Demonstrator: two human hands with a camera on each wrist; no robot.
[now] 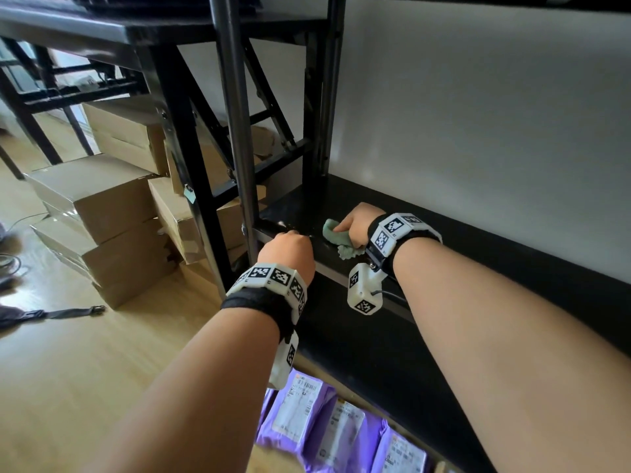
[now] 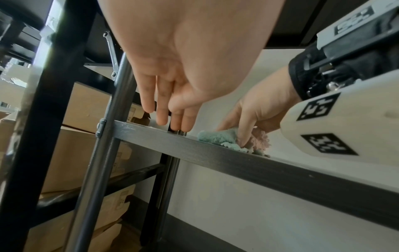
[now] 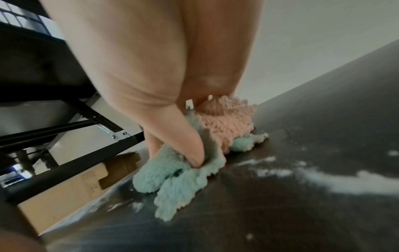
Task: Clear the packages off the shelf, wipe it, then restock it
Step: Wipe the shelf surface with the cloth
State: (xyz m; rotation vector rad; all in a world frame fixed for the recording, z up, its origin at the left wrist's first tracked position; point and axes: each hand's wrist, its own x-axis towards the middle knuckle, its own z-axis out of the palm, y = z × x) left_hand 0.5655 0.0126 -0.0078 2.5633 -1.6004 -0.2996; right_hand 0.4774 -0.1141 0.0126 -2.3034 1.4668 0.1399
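Cloth pressed on the shelf near its left end

Head view: right hand (image 1: 355, 221) grips the cloth (image 1: 336, 237) on the shelf (image 1: 392, 336); left hand (image 1: 290, 249) rests at its front edge. Left wrist view: left fingers (image 2: 162, 109) straight, touching the edge. Right wrist view: thumb (image 3: 187, 145) dug into the cloth, white dust (image 3: 345, 180) alongside

Head looks down; wrists close, low; all share cloth (image 1: 336, 237).
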